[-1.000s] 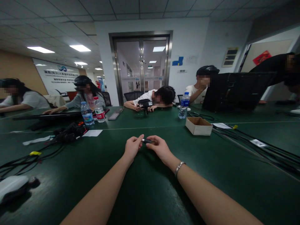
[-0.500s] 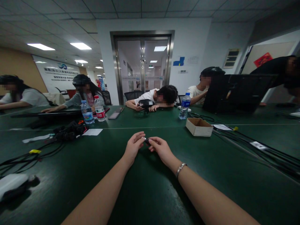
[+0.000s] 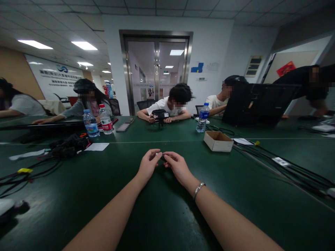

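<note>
A small dark object with a shiny end [image 3: 163, 157] is held between my two hands above the green table [image 3: 162, 209]. My left hand [image 3: 148, 164] is closed in a pinch, thumb and fingers at the shiny end. From the other side, my right hand [image 3: 179, 168] pinches the dark part between thumb and curled fingers. The fingertips cover most of the object, so I cannot make out its exact kind. A silver bracelet [image 3: 199, 190] circles my right wrist.
An open cardboard box [image 3: 218, 145] stands ahead to the right, near a water bottle [image 3: 202, 118]. Black cables [image 3: 285, 169] run along the right. Two bottles, a water bottle [image 3: 91, 124] and a red-capped one [image 3: 105, 122], stand left. Several people sit or lean around the table.
My hands have come closer together around the small object, and less of it shows. The person across the table has raised their head. The view has turned slightly right.
</note>
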The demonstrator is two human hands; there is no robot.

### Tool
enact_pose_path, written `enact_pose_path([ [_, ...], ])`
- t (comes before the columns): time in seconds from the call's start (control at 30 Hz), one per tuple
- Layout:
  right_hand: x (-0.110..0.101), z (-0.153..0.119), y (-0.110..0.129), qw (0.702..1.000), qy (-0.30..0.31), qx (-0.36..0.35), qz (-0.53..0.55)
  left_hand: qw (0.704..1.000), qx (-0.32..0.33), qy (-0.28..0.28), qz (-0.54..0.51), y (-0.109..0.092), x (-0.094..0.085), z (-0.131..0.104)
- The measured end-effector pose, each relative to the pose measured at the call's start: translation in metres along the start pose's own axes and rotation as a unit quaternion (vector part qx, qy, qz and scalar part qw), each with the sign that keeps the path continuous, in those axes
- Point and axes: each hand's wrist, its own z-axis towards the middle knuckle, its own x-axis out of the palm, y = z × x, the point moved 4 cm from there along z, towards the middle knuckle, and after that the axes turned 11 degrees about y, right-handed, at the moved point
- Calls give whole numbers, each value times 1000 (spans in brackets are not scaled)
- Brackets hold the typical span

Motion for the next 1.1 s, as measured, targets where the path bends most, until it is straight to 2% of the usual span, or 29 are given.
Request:
enact_pose_path([
  [0.27,-1,1,-1,1000,3,-6,-20,999,4,5,-33,-2,-1,-3],
  [0.4,2,-2,3,999,10,-8,-42,1000,-6,3,-30,2,-3,-1],
  [0.73,2,-2,2,996,25,-3,-83,999,14,0,-38,8,-7,0],
  [1.1,2,-3,4,994,8,-14,-112,1000,22,3,7,6,-8,-3],
])
